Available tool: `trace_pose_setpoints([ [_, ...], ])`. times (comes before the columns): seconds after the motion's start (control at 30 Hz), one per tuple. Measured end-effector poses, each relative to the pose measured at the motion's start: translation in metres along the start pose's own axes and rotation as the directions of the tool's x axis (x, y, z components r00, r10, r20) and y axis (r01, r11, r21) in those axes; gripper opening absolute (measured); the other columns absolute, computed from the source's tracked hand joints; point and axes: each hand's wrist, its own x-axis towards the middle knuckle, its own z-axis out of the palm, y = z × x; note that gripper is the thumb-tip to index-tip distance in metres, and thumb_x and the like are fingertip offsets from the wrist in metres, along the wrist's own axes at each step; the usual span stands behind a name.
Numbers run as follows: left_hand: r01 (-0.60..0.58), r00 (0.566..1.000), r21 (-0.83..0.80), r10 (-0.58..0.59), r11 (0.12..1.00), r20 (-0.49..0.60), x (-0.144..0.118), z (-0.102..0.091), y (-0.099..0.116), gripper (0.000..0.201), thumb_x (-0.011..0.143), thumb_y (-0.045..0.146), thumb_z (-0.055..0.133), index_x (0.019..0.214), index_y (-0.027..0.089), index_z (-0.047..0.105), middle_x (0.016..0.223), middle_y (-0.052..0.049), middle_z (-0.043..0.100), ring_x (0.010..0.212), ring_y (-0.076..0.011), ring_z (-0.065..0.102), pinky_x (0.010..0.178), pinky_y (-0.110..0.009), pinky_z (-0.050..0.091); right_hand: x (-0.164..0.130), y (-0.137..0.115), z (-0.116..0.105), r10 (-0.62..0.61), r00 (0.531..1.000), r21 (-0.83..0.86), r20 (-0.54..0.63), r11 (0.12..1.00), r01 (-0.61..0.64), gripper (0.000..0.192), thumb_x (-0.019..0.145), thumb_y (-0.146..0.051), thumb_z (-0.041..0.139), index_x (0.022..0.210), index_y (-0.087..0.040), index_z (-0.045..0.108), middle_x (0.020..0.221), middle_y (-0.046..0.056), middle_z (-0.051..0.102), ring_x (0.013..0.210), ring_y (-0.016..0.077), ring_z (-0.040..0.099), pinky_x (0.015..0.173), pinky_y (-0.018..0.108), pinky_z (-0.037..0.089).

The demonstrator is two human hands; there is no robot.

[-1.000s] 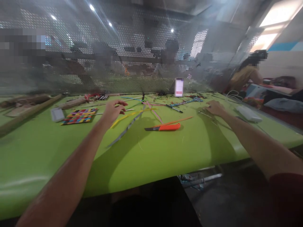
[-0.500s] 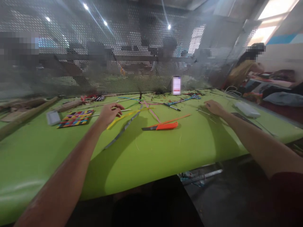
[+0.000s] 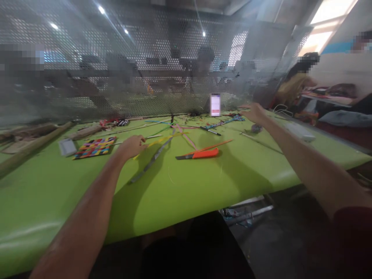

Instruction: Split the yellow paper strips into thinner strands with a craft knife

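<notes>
Resting on the green table (image 3: 186, 186), the left hand (image 3: 131, 146) lies with its fingers curled loosely together over the near ends of the coloured strips (image 3: 162, 141), touching them; whether it actually pinches one is too blurred to tell. A second ago this hand was lifted a little, fingers spread above the same strips, so it has come down onto them. The right hand (image 3: 255, 112) has changed more: it lay flat on the table near some thin sticks, and now it is raised and stretched toward the far edge, fingers apart and empty, close to the phone (image 3: 215, 105) propped against the perforated screen (image 3: 145, 77). That suggests the strips stay under the left hand while the right goes for something at the back.

Fanning out from the left hand are roughly five or six strips, yellow, grey, pink, blue and orange among them; the blur forbids a firm count. One orange knife (image 3: 200, 154) lies just beside them, blade pointing left. One woven multicoloured mat (image 3: 95, 147) sits to the left, with one small grey card (image 3: 67, 147) beside it. One white block (image 3: 302, 133) lies far right, where another person (image 3: 293, 87) sits.
</notes>
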Motion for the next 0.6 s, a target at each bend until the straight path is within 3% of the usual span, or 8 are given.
trace_pose_setpoints([
  [0.07,0.027,0.999,0.026,-0.028,0.999,0.044,-0.001,0.002,-0.002,0.035,0.094,0.033,0.061,0.125,0.016,0.058,0.125,-0.01,0.061,0.105,-0.0256,0.063,0.087,-0.046,0.055,-0.004,-0.037,0.003,-0.097,0.986,0.07,0.137,0.994,0.088,0.047,0.095,-0.032,0.049,0.119,0.004,0.067,0.111,0.025,0.066,0.093,0.0141,0.06,0.081,0.031,0.035],
  [0.13,0.036,0.996,0.029,-0.038,0.999,0.08,-0.001,0.004,-0.001,0.035,0.094,0.033,0.061,0.124,0.016,0.059,0.125,-0.01,0.061,0.105,-0.0258,0.063,0.087,-0.046,0.055,-0.014,-0.078,0.009,-0.258,0.916,0.18,0.308,0.961,0.21,0.043,0.095,-0.032,0.051,0.12,-0.001,0.069,0.112,0.019,0.068,0.093,0.0121,0.06,0.082,0.027,0.036],
  [0.2,0.031,0.994,0.013,-0.033,0.999,0.101,0.0,0.003,0.002,0.035,0.094,0.033,0.061,0.124,0.016,0.059,0.124,-0.01,0.061,0.105,-0.0258,0.063,0.087,-0.046,0.055,-0.028,-0.116,0.016,-0.409,0.787,0.299,0.461,0.907,0.296,0.039,0.092,-0.033,0.057,0.121,-0.01,0.07,0.113,0.013,0.069,0.091,0.011,0.061,0.082,0.024,0.039],
  [0.3,0.021,0.996,-0.046,-0.016,0.999,0.091,0.002,-0.003,0.008,0.03,0.094,0.032,0.061,0.118,0.015,0.061,0.119,-0.009,0.063,0.1,-0.023,0.064,0.085,-0.043,0.056,-0.047,-0.157,0.029,-0.545,0.532,0.431,0.649,0.839,0.334,0.037,0.086,-0.037,0.064,0.114,-0.013,0.07,0.106,0.01,0.07,0.087,0.0148,0.062,0.078,0.025,0.043],
  [0.37,0.016,0.998,-0.115,-0.01,0.993,0.056,0.002,-0.007,0.012,0.019,0.092,0.03,0.063,0.102,0.014,0.065,0.101,-0.006,0.067,0.087,-0.0202,0.065,0.076,-0.036,0.055,-0.058,-0.169,0.039,-0.574,0.426,0.428,0.7,0.814,0.393,0.035,0.083,-0.039,0.067,0.108,-0.014,0.07,0.102,0.008,0.069,0.085,0.0167,0.061,0.075,0.027,0.043],
  [0.43,0.012,1.0,-0.215,-0.008,0.977,0.018,0.002,-0.01,0.016,0.015,0.087,0.028,0.065,0.082,0.014,0.064,0.076,-0.002,0.065,0.069,-0.0177,0.061,0.061,-0.028,0.05,-0.066,-0.17,0.049,-0.594,0.413,0.395,0.69,0.787,0.474,0.035,0.079,-0.037,0.07,0.105,-0.014,0.067,0.102,0.008,0.066,0.086,0.0182,0.059,0.075,0.028,0.042],
  [0.5,0.007,1.0,-0.341,-0.009,0.94,-0.002,-0.001,-0.01,0.022,0.021,0.086,0.031,0.061,0.07,0.017,0.059,0.06,0.001,0.057,0.054,-0.0154,0.054,0.05,-0.026,0.042,-0.072,-0.166,0.058,-0.592,0.458,0.346,0.663,0.785,0.514,0.036,0.075,-0.032,0.072,0.105,-0.014,0.063,0.103,0.008,0.064,0.086,0.0187,0.057,0.073,0.028,0.041],
  [0.6,-0.01,1.0,-0.537,0.002,0.844,-0.016,-0.007,-0.006,0.033,0.026,0.089,0.035,0.053,0.068,0.019,0.051,0.057,0.002,0.053,0.046,-0.0123,0.049,0.047,-0.024,0.04,-0.075,-0.156,0.064,-0.543,0.529,0.275,0.652,0.82,0.502,0.029,0.074,-0.022,0.069,0.101,-0.015,0.062,0.095,0.007,0.063,0.078,0.0169,0.054,0.065,0.026,0.037],
])
